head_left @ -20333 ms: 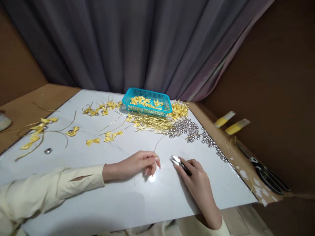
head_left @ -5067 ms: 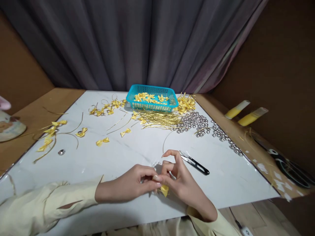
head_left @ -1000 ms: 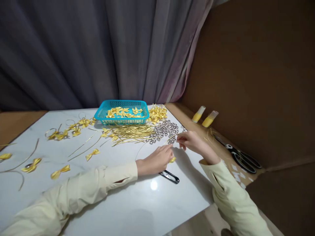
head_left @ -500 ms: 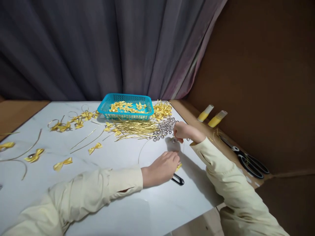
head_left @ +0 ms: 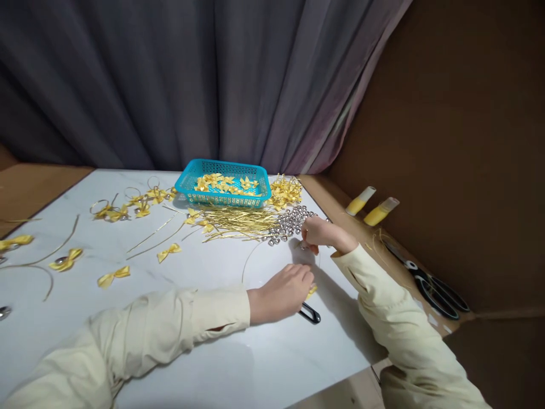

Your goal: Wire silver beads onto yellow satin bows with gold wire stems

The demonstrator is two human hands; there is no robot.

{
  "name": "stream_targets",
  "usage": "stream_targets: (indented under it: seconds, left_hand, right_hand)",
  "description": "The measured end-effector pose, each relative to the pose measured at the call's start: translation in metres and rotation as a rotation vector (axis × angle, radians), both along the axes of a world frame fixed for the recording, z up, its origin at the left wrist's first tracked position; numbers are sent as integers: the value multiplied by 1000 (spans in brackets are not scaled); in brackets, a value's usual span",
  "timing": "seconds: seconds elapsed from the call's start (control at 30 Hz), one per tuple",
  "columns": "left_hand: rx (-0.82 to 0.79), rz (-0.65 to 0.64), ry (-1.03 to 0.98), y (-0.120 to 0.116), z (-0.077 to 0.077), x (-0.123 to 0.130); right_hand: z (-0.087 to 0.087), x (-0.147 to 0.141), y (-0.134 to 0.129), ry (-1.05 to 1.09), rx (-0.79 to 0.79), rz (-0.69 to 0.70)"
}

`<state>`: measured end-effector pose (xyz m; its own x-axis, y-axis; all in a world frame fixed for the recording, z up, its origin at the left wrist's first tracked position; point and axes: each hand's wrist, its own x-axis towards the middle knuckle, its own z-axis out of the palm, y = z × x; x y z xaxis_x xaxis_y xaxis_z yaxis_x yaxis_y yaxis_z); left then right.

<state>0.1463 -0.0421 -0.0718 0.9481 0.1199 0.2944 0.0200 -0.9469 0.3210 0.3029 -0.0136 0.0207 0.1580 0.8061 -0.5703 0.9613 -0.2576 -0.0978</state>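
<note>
Fingers curled downward, my left hand (head_left: 281,292) rests low over the white table. A yellow ribbon bow (head_left: 312,291) peeks out at its fingertips. The end of a black handle (head_left: 313,315) sticks out below that hand; the rest is hidden. A thin cord (head_left: 244,267) arcs up from the table left of the hand. My right hand (head_left: 320,233) is closed in a pinch at the near edge of a pile of small silver bells or beads (head_left: 293,218). Something small and shiny shows under its fingertips, too small to make out.
Behind lie gold cords (head_left: 238,221), a blue basket (head_left: 223,200) with yellow bows and a heap of gold-tied bows (head_left: 286,190). Loose bows (head_left: 114,276) lie left. Black scissors (head_left: 434,289) and two yellow-filled tubes (head_left: 382,211) lie along the right edge.
The view has shifted slightly, so the table things appear a little further right. My right hand sits marginally lower, still pinched; my left hand has hardly moved.
</note>
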Motion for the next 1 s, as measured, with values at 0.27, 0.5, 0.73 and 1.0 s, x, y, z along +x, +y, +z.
stream_targets:
  seconds: [0.27,0.5,0.73,1.0]
  left_hand:
    - [-8,-11,14,1,6,-1]
    - [-30,-10,17,1,1,-1]
    - [-52,-17,-13,1,3,-3]
    - [-152,31,-118,4,22,-23]
  right_hand:
    - [-21,3,-16,229,135,-6]
    - [-27,8,-22,479,214,-27]
    - [-23,12,-28,814,329,-139]
    - [-2,9,-44,1118,756,-421]
